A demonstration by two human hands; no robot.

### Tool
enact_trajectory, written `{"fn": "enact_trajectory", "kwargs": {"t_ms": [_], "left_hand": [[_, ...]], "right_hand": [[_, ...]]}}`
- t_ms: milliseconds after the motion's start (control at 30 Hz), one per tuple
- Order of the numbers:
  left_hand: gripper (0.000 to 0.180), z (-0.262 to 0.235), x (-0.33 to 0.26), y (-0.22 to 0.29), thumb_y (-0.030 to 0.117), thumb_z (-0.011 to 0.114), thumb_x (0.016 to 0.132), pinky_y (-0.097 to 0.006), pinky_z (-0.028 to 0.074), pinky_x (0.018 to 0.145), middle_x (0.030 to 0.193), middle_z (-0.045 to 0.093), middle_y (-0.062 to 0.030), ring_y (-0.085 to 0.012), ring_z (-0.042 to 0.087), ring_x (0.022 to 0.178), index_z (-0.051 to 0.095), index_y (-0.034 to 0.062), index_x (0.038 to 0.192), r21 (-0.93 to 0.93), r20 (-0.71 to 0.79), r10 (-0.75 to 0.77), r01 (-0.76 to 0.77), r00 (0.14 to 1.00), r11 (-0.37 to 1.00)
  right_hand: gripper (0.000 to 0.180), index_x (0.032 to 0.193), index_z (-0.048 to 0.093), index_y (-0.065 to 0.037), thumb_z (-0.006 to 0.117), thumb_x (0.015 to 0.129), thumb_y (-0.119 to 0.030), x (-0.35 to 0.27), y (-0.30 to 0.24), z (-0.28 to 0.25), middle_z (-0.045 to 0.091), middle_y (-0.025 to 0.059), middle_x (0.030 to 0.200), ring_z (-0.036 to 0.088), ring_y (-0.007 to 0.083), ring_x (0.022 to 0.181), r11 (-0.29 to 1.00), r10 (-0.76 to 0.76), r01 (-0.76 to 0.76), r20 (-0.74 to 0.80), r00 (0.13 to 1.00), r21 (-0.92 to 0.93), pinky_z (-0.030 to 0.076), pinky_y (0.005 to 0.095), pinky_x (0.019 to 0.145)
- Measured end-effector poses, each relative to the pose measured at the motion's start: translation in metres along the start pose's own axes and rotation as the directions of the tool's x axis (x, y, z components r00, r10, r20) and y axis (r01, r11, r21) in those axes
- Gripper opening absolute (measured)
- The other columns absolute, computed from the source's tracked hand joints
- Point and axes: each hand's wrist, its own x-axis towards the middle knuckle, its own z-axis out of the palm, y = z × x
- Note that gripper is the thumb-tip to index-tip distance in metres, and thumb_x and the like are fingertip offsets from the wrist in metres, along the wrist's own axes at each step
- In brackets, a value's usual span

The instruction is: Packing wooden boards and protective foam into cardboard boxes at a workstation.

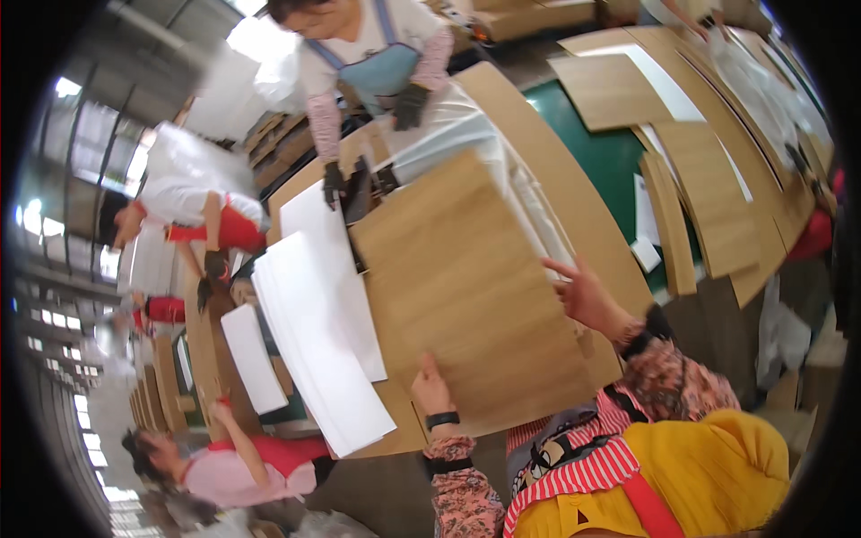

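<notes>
A large brown cardboard sheet (475, 296) lies at a slant over the near part of the table in front of me. My left hand (432, 393) grips its near-left edge, thumb on top and the other fingers mostly hidden. Beside the sheet's right edge is my right hand (587, 298), index finger stretched out and fingers apart; whether it touches the edge is hard to tell. Fanned white sheets (314, 332) lie left of the cardboard. Clear plastic wrapping (448, 134) shows beyond its far end.
Across the table a co-worker with dark gloves (411, 106) handles things by the plastic. Two more people (242, 462) work at the left. To the right, a green-topped table (574, 125) carries cardboard panels (708, 188) and white sheets. Translucent plastic (780, 332) hangs at the far right.
</notes>
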Motion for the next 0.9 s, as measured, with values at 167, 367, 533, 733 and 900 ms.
{"fn": "enact_trajectory", "kwargs": {"t_ms": [167,367,533,733,900], "left_hand": [[0.048,0.068,-0.023,0.015,0.043,0.061,0.103,-0.039,0.045,0.061,0.068,0.058,-0.0096,-0.0195,0.048,0.062,0.064,-0.0022,0.087,-0.134,-0.058,0.26,-0.266,0.964,0.955],[0.028,0.085,0.006,0.052,0.029,0.068,0.1,-0.035,0.049,0.066,0.083,0.063,-0.0132,-0.0217,0.06,0.071,0.067,0.0012,0.101,-0.206,-0.051,0.322,-0.325,0.945,0.923],[0.019,0.087,0.073,0.041,0.021,0.069,0.096,-0.042,0.048,0.068,0.083,0.055,-0.0118,-0.03,0.058,0.074,0.073,0.0033,0.1,0.129,-0.234,0.433,-0.414,0.87,0.901],[0.02,0.097,0.095,0.027,0.02,0.071,0.094,-0.043,0.049,0.07,0.087,0.057,-0.0124,-0.0306,0.058,0.076,0.076,0.0036,0.104,0.173,-0.264,0.449,-0.416,0.853,0.893],[0.025,0.099,0.098,0.015,0.019,0.071,0.094,-0.041,0.052,0.076,0.103,0.064,-0.0158,-0.0319,0.064,0.084,0.075,0.003,0.113,0.125,-0.231,0.476,-0.459,0.849,0.88]], "right_hand": [[0.057,0.149,0.045,-0.001,0.066,0.097,-0.011,-0.015,0.017,0.007,0.063,0.0107,0.133,0.06,0.0151,0.117,0.572,-0.625,0.274,-0.193,0.757,-0.774,0.049,0.028,0.097],[0.058,0.14,0.05,0.006,0.073,0.09,-0.01,0.051,0.001,-0.052,0.065,0.0128,0.126,0.062,0.0217,0.115,0.379,-0.822,0.308,-0.165,0.544,-0.873,0.049,0.0329,0.1],[0.051,0.131,0.059,0.007,0.073,0.086,-0.013,0.131,-0.002,-0.023,0.07,0.014,0.116,0.065,0.0224,0.106,0.353,-0.772,0.293,-0.1,0.627,-0.889,0.052,0.0325,0.091],[0.046,0.124,0.067,0.001,0.073,0.083,-0.018,0.148,0.007,-0.017,0.065,0.0202,0.109,0.062,0.0346,0.103,0.025,-0.867,0.029,-0.007,0.498,-0.999,0.05,0.0417,0.091],[0.048,0.128,0.065,0.0,0.073,0.085,-0.021,0.159,0.011,-0.021,0.057,0.0213,0.117,0.053,0.0386,0.113,-0.099,-0.87,-0.019,0.078,0.486,-0.995,0.044,0.0471,0.099]]}}
